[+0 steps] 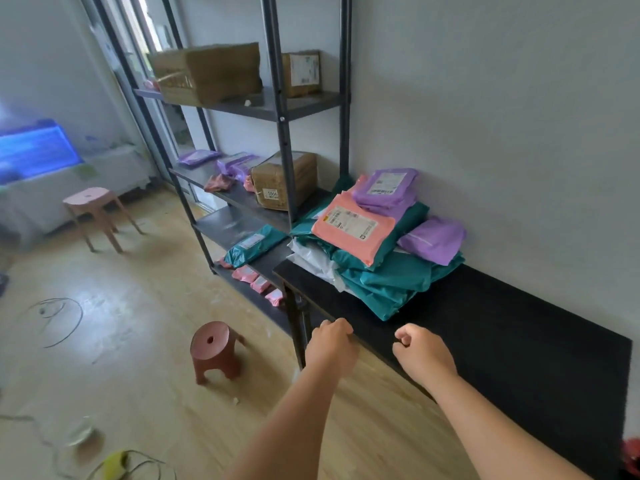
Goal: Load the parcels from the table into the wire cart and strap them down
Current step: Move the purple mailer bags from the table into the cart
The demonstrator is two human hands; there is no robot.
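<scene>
Both fists are loosely curled and hold nothing. Your left hand is at the table's front edge near its left corner, your right hand just beside it over the same edge. The parcels are stacked at the table's left end against the wall. Loading looks not yet begun, and the wire cart isn't in view. Next: reach forward, open up, grab the top mailers.

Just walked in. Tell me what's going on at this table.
A person stands at the black table, neither hand holding a parcel. The right hand is a closed fist above the tabletop; the left hand is curled at the front edge, grip unclear. The pile of teal, pink, purple and white mailer bags sits untouched at the end by the metal shelving. No wire cart is in view.
</scene>
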